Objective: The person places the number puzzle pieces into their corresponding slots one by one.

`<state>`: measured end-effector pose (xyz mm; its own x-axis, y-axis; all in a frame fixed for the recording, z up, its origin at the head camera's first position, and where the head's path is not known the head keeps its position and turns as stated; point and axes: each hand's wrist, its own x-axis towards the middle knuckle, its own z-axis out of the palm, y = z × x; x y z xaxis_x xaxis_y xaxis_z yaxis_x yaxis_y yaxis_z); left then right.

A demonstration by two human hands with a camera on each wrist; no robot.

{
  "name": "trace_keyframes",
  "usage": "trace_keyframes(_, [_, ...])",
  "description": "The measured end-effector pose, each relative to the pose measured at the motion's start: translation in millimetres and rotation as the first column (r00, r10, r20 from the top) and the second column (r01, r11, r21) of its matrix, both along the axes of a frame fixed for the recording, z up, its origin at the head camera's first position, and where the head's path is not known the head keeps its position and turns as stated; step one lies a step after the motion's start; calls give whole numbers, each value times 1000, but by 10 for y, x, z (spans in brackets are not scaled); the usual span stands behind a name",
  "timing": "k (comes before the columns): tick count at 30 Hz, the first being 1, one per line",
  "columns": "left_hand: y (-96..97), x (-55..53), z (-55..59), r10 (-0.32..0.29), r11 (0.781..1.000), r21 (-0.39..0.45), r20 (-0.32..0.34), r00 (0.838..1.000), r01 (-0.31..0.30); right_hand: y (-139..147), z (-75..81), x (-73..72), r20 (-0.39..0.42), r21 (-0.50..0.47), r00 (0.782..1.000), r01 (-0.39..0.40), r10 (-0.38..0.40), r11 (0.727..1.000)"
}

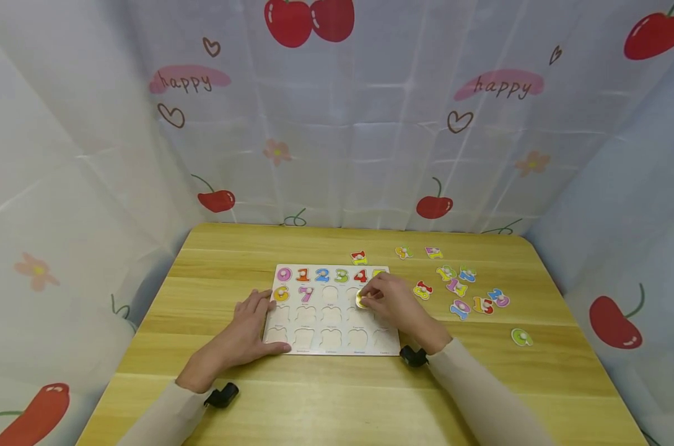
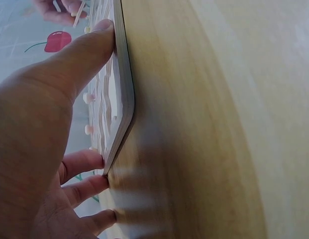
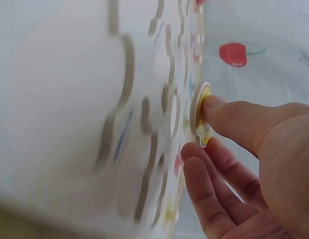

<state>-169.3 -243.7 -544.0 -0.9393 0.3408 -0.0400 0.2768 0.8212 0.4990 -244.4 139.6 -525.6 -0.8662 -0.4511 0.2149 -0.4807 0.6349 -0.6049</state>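
A white wooden number puzzle board lies on the table. Its back row holds coloured number pieces, including a red 4; a yellow 6 and a purple 7 sit in the second row. My left hand rests at the board's left side, thumb on the front corner, fingers spread along the edge. With thumb and fingers, my right hand pinches a yellow number piece, tilted over the second row's right part. Which number it bears cannot be read. My right hand hides part of the board's right side.
Several loose number pieces lie right of the board, among them a red-and-yellow piece, a blue-and-purple piece and a green piece. A red piece lies behind the board. Printed curtains surround the wooden table.
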Motion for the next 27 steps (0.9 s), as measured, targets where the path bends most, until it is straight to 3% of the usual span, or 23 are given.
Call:
trace_keyframes(5, [0,6,1,2,1000,2,2,1000,-2,-281,-1,-67,4,16,999,-49,49,999])
trace_keyframes(12, [-2,17,21,6,1000,-9,-3,1000,-6,-581,-2,-140,27,77,998,-52,50,996])
trace_keyframes(27, [-1,5,23,6,1000,-22,7,1000,-6,-777,-71,-230,21,126,999,-29,27,992])
